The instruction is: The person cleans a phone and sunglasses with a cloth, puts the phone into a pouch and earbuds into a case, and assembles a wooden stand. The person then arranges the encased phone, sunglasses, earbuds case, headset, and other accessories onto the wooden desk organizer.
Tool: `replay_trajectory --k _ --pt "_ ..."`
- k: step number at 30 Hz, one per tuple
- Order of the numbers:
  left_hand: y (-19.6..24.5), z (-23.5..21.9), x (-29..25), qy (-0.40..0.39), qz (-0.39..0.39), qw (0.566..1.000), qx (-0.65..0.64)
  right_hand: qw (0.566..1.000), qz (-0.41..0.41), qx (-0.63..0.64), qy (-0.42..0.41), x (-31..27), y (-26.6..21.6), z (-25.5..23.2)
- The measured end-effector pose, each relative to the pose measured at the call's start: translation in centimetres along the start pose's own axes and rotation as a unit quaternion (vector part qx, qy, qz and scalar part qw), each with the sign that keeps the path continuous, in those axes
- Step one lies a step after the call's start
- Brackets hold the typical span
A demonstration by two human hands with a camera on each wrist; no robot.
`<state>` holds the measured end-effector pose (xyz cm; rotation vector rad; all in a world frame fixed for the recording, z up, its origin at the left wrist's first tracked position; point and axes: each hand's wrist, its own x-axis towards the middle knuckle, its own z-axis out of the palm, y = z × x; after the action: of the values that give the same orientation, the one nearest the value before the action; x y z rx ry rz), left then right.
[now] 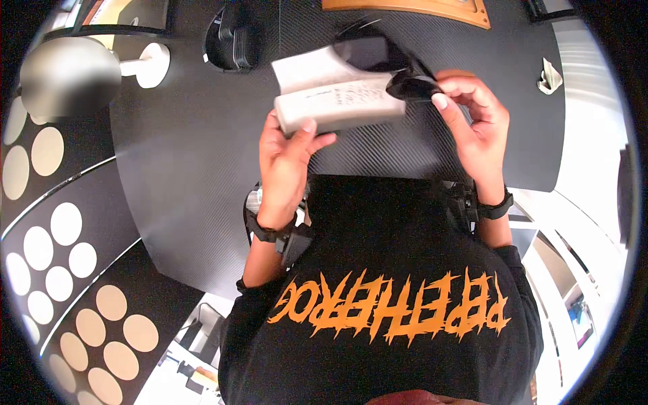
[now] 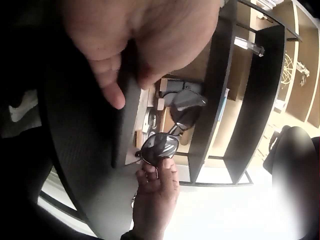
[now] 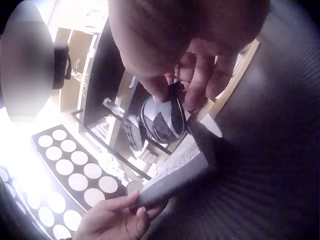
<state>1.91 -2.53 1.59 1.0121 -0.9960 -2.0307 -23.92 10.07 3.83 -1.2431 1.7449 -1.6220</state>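
Note:
My left hand [image 1: 283, 158] grips the near edge of a pale, open case-like box [image 1: 317, 111] with small print on it, thumb on the near side. In the right wrist view the box [image 3: 175, 175] shows a dark outer wall and a light printed face. Dark sunglasses [image 1: 412, 88] hang in front of its right side, pinched at the lens edge by the thumb and fingers of my right hand [image 1: 479, 121]. Both lenses of the sunglasses [image 2: 160, 146] show in the left wrist view, close beside the box. Part of the box is hidden behind the sunglasses in the head view.
Both hands are over a dark textured table [image 1: 196, 148]. Farther back lie a black container [image 1: 229, 40] and a wooden tray [image 1: 432, 8]. A crumpled pale piece [image 1: 550, 77] lies near the right edge; a white round-based stand [image 1: 154, 65] is at left.

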Motion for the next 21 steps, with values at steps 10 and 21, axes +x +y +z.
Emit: replay_trajectory --k 10,21 --pt "2.1 -3.1 4.2 0.167 0.115 0.969 -0.144 0.988 0.04 0.148 0.029 -0.3 -0.2 -1.5" --pt "4.0 -0.3 2.3 0.168 0.15 0.962 0.157 0.997 0.078 0.024 -0.01 -0.7 -0.5 -1.0"
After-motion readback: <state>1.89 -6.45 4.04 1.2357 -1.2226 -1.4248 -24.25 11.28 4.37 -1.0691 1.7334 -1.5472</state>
